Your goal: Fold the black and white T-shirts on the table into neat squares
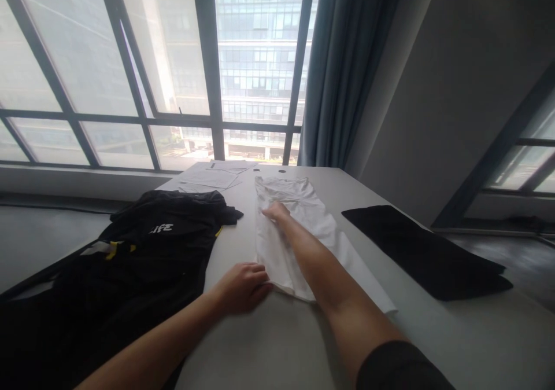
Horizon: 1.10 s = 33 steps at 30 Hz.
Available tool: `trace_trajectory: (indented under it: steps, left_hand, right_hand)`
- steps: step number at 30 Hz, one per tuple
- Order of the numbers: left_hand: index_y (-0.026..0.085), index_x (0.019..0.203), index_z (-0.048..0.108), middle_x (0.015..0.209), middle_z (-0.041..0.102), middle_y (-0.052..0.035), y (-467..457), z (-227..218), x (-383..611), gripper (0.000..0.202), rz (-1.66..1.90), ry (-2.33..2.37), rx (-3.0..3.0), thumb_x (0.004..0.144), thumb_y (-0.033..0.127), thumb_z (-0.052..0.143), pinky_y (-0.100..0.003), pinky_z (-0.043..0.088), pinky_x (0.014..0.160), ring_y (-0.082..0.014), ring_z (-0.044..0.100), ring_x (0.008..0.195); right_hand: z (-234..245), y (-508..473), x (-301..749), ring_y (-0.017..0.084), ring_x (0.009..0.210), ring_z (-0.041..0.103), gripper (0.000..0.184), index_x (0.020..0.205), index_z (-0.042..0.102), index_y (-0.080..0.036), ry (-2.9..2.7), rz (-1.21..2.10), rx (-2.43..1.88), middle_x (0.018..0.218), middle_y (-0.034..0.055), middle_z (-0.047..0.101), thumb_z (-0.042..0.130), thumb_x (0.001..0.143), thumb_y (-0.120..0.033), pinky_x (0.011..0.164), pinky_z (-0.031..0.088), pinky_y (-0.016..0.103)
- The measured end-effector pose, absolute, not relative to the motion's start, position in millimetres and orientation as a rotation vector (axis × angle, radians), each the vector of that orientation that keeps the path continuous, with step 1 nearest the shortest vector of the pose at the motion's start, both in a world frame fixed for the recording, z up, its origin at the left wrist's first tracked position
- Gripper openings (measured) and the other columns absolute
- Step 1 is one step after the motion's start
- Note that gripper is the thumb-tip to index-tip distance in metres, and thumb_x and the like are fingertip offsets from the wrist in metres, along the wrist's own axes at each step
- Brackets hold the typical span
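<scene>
A white garment (299, 205), perhaps a T-shirt, lies lengthwise on the white table (264, 343) in front of me. My left hand (245, 287) is closed on its near left corner, with the fingers pinching the hem. Farther up, my right hand (276, 210) reaches across the cloth and pinches its left edge. My right forearm covers part of the middle of the garment. The far end looks wrinkled, and a flap of cloth spreads to the right under my arm.
Black clothes (173, 251) with white lettering and yellow trim are heaped at the left. A folded black garment (425, 251) lies on the right. Paper sheets (212, 176) rest at the table's far end, before the windows (260, 60) and a blue curtain (342, 72).
</scene>
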State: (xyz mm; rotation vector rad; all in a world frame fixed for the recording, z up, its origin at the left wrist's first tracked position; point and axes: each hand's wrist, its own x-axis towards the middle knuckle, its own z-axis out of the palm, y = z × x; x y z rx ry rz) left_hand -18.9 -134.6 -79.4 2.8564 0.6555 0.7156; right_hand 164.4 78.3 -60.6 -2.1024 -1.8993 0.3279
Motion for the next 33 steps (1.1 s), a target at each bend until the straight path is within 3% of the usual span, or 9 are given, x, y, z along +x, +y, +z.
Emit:
trace_trajectory:
  steps: [3,8,11,17,19,21,23,26,33]
  left_hand:
    - [0.021,0.069,0.056,0.069,0.061,-0.0046,-134.8,-79.7,-19.4,0.032,0.716,0.663,2.846,0.096,0.032,0.044,-0.028,0.043,0.061,-0.0147,0.056,0.063]
    - [0.020,0.064,0.056,0.065,0.058,-0.0035,-135.1,-77.9,-19.9,0.035,0.709,0.658,2.838,0.095,0.033,0.046,-0.025,0.040,0.057,-0.0135,0.055,0.059]
    - [0.020,0.063,0.057,0.064,0.058,-0.0034,-135.9,-76.4,-19.6,0.036,0.696,0.665,2.834,0.095,0.033,0.046,-0.025,0.040,0.057,-0.0129,0.055,0.057]
    - [0.019,0.070,0.067,0.065,0.062,-0.0038,-139.1,-73.9,-20.1,0.034,0.712,0.612,2.752,0.093,0.037,0.049,-0.024,0.040,0.055,-0.0123,0.056,0.055]
    - [0.019,0.075,0.070,0.066,0.063,-0.0043,-138.5,-73.4,-21.1,0.038,0.751,0.588,2.693,0.095,0.040,0.046,-0.024,0.042,0.055,-0.0121,0.056,0.055]
    - [0.018,0.084,0.073,0.074,0.068,-0.0072,-135.7,-73.7,-22.3,0.041,0.857,0.670,2.643,0.098,0.039,0.041,-0.026,0.048,0.064,-0.0146,0.062,0.064]
    - [0.018,0.107,0.072,0.100,0.073,-0.0122,-130.9,-75.9,-23.3,0.039,0.931,0.826,2.624,0.099,0.040,0.041,-0.032,0.052,0.084,-0.0210,0.067,0.093]
    - [0.018,0.140,0.054,0.146,0.054,-0.0137,-122.4,-82.7,-24.2,0.054,0.706,0.973,2.679,0.095,0.048,0.049,-0.045,0.037,0.113,-0.0285,0.045,0.137]
    - [0.021,0.153,0.037,0.162,0.026,-0.0092,-117.0,-93.2,-23.1,0.073,0.289,1.081,2.772,0.095,0.065,0.036,-0.045,0.018,0.121,-0.0271,0.022,0.151]
  right_hand:
    - [-62.0,83.5,161.1,0.030,0.109,0.067,0.042,0.117,0.072,-0.014,-1.853,0.391,-2.170,0.119,0.0182,0.070,0.063,0.081,-0.036,0.087,0.054,0.034]
    - [-60.4,89.7,165.6,0.023,0.089,0.071,0.033,0.102,0.075,-0.012,-1.830,0.417,-2.109,0.094,0.0138,0.076,0.053,0.092,-0.036,0.074,0.052,0.025]
    - [-61.1,87.3,174.8,0.022,0.104,0.067,0.038,0.117,0.069,-0.013,-1.799,0.283,-2.087,0.110,0.0147,0.073,0.043,0.099,-0.035,0.079,0.049,0.024]
    - [-65.7,68.5,182.4,0.024,0.112,0.063,0.033,0.118,0.065,-0.018,-2.002,0.143,-2.055,0.123,0.0123,0.067,0.059,0.093,-0.038,0.090,0.046,0.029]
    - [-66.3,63.6,178.9,0.025,0.119,0.059,0.039,0.125,0.062,-0.018,-2.011,0.056,-2.054,0.132,0.0144,0.062,0.053,0.095,-0.042,0.096,0.044,0.032]
    - [-68.3,59.9,174.3,0.027,0.129,0.051,0.046,0.134,0.056,-0.017,-2.059,-0.003,-2.039,0.143,0.0162,0.053,0.045,0.098,-0.045,0.104,0.039,0.036]
    - [-72.4,56.4,170.3,0.029,0.139,0.040,0.055,0.143,0.048,-0.017,-2.175,0.065,-2.013,0.153,0.0162,0.041,0.038,0.100,-0.049,0.111,0.031,0.041]
    - [-79.9,49.6,167.5,0.030,0.148,0.024,0.063,0.153,0.035,-0.015,-2.263,0.187,-2.020,0.162,0.0152,0.026,0.029,0.102,-0.053,0.118,0.018,0.049]
    - [-79.9,18.5,164.4,0.027,0.152,0.011,0.069,0.156,0.029,-0.013,-2.258,0.173,-1.936,0.165,0.0142,0.015,0.022,0.101,-0.055,0.120,0.007,0.052]
